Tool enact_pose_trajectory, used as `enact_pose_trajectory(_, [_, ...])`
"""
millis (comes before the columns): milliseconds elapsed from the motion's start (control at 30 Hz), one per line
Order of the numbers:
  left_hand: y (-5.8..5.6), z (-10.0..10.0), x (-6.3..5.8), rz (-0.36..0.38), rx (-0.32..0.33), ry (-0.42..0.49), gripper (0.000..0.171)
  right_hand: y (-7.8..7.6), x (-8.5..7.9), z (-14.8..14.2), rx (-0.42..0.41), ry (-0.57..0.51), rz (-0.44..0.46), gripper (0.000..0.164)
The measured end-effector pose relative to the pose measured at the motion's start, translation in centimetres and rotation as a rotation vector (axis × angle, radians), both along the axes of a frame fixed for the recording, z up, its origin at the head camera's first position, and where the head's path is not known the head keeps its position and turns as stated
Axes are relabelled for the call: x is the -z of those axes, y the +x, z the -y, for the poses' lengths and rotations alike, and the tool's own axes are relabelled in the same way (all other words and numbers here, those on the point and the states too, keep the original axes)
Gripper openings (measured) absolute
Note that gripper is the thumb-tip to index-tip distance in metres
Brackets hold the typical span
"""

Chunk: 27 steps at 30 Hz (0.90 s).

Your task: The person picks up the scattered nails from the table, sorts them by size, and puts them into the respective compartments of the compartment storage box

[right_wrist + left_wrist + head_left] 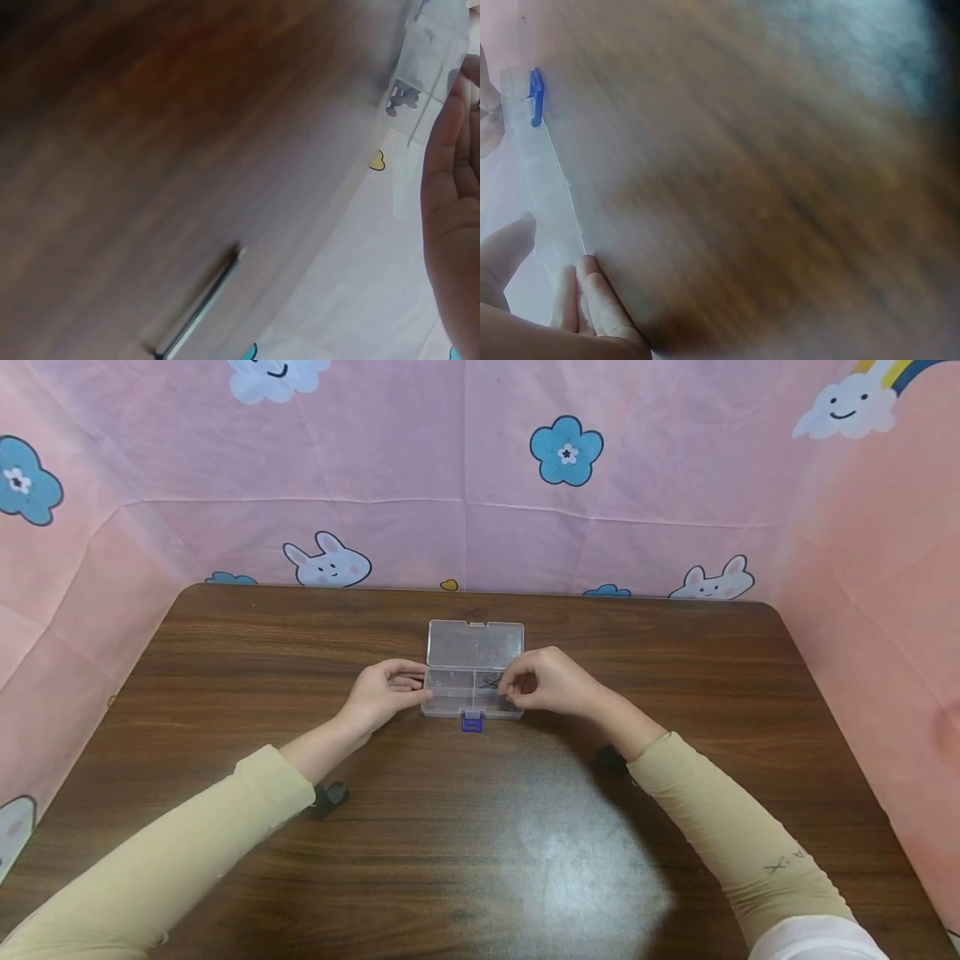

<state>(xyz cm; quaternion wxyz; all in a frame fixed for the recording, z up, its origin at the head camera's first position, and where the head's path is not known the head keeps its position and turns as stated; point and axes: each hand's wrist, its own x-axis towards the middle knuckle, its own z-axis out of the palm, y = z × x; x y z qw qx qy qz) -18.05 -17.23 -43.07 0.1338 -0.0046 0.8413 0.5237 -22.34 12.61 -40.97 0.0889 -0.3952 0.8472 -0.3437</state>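
Observation:
A clear plastic box (450,702) lies on the table with its see-through lid (475,645) raised at the back and a blue latch (472,722) at the front. Dividers split it into compartments; small dark pieces (403,97) show in one on the right. My left hand (378,697) holds the box's left end, thumb at the front corner and fingers along the side. My right hand (551,681) is over the right compartments, fingers bent down with the tips at the box. Whether anything is between those fingertips cannot be seen.
The brown wooden table (480,843) ends at a patterned pink cloth (420,460) behind and at both sides. In the right wrist view a thin, metal-looking rod (199,307) appears against the wood. Dark wrist gear (330,797) shows under the left sleeve.

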Motion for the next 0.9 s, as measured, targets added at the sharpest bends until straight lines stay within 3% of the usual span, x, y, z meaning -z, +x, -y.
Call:
enact_pose_trajectory(400, [0.0,-0.2,-0.4,0.002,0.005,-0.003,0.049,-0.1,0.0,-0.5,0.033,-0.051,0.036,0.013])
enact_pose_trajectory(900, [0.0,-0.1,-0.1,0.000,-0.001,-0.009,0.049,0.7,-0.1,-3.2,0.097,-0.090,0.051,0.011])
